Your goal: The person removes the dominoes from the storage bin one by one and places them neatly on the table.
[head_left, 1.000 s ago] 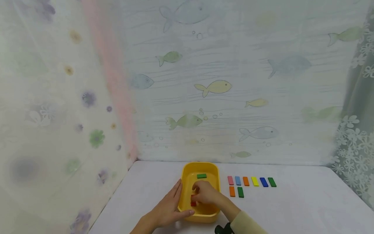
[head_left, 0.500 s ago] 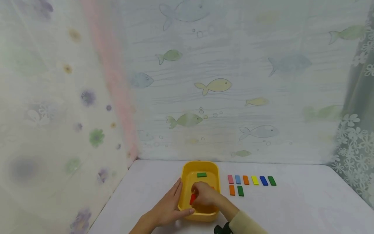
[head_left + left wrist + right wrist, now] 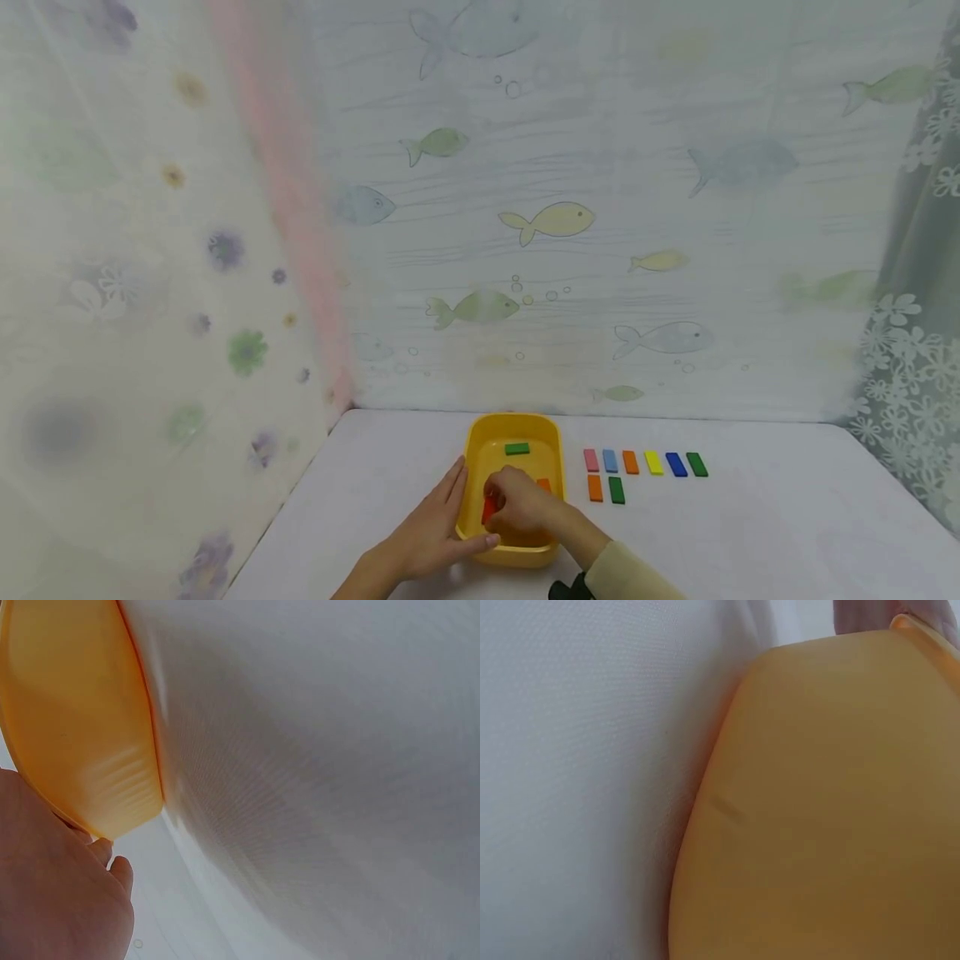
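Observation:
My right hand (image 3: 521, 502) reaches down into a yellow tray (image 3: 551, 433), its fingers curled. It pinches a red tile (image 3: 489, 507) near the tray's left wall; the fingertips partly cover the tile. My left hand (image 3: 427, 533) rests against the left side and near-left corner of the tray, fingers straight along the wall and thumb at the near rim. In the tray also lie a green tile (image 3: 517, 448) at the far end and an orange tile (image 3: 543, 484) partly hidden behind my right hand. In the left wrist view my left hand (image 3: 60, 877) touches the tray's edge.
Right of the tray, tiles lie on the white table (image 3: 787, 517) in two rows. The far row runs from a pink tile (image 3: 591, 460) to a green one (image 3: 697, 464). The near row has an orange tile (image 3: 595, 488) and a green tile (image 3: 617, 490).
My right hand has shifted slightly left inside the tray, and the red tile has moved left and tilted with it. The orange tile has come into view. The left hand stays put.

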{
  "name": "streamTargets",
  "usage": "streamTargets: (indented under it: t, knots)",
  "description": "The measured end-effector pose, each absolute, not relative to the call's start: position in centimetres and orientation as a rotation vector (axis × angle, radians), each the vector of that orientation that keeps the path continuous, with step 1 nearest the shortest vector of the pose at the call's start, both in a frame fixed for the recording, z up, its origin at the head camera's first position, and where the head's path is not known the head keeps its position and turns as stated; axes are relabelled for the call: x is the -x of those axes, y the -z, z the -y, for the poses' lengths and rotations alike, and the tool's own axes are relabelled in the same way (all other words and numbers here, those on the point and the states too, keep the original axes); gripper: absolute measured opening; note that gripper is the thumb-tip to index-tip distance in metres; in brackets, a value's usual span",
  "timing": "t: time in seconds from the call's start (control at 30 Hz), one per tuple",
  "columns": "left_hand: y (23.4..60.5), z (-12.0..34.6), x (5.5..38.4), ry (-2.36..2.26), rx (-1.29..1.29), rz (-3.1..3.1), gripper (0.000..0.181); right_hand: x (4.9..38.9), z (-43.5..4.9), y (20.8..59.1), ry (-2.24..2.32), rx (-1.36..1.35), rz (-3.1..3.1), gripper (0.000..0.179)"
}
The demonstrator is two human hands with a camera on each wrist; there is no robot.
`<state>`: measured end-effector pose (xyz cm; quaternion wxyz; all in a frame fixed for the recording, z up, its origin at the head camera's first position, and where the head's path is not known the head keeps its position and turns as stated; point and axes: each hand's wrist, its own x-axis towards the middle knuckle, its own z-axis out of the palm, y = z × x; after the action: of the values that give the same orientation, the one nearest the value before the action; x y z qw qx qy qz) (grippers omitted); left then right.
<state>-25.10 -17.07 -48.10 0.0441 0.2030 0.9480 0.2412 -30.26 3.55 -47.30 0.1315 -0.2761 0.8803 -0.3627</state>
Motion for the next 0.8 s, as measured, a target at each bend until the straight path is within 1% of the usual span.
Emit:
streamTargets:
  t: [0.13, 0.4, 0.6, 0.8]
  knots:
    - [48.01, 17.07, 24.98, -0.741, -0.622, -2.892, 0.112, 30.1, -3.35, 47.26, 1.058, 0.794, -2.563, 0.032]
    - [47.94, 17.09, 24.97, -0.742, -0.616, -2.891, 0.112, 29.93, -3.12, 47.05, 1.015, 0.815, -2.581, 0.024]
    - [47.85, 17.01, 25.03, -0.742, -0.594, -2.883, 0.111, 29.94, -3.28, 47.06, 1.012, 0.823, -2.586, 0.025]
    - [47.61, 16.86, 24.98, -0.727, -0.568, -2.878, 0.112, 30.08, -3.55, 46.69, 1.152, 0.83, -2.546, 0.026]
